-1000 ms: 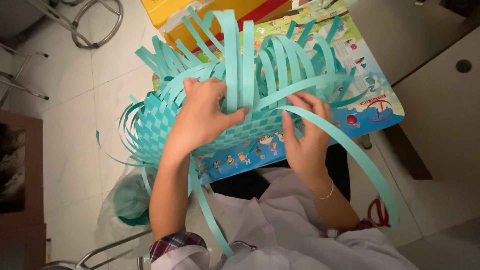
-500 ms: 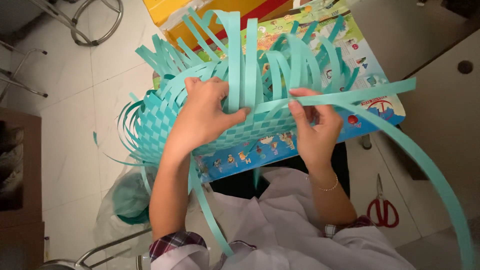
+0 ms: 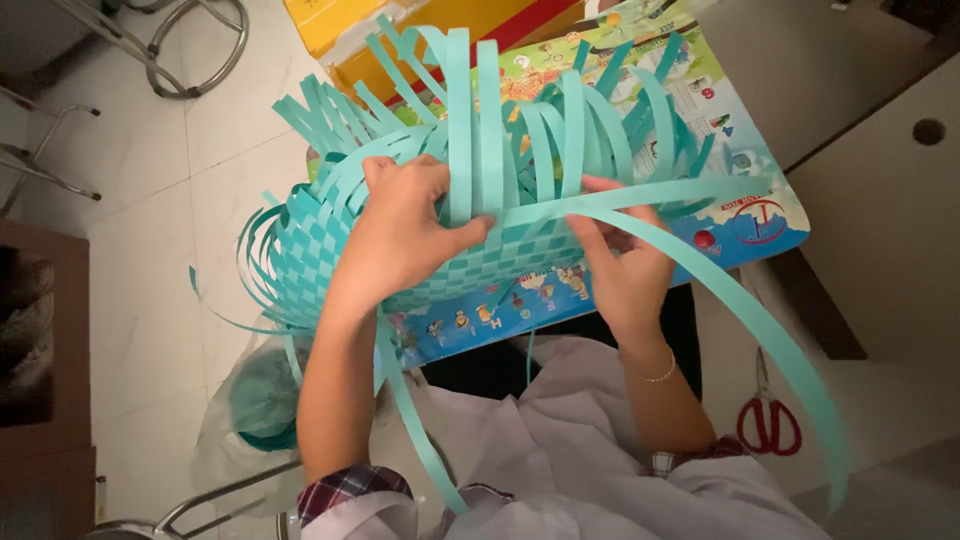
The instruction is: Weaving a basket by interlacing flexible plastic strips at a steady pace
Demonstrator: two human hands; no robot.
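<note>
I see red-handled scissors [image 3: 768, 420] on the pale floor at right; a colourful printed board [image 3: 640, 290] lies flat; yellow boxes [image 3: 420, 30] behind it; a metal chair base [image 3: 190, 50] upper left.

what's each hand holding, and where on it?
Left hand presses the woven teal basket at its side wall. Right hand pinches a long teal strip near where it meets the weave.
</note>
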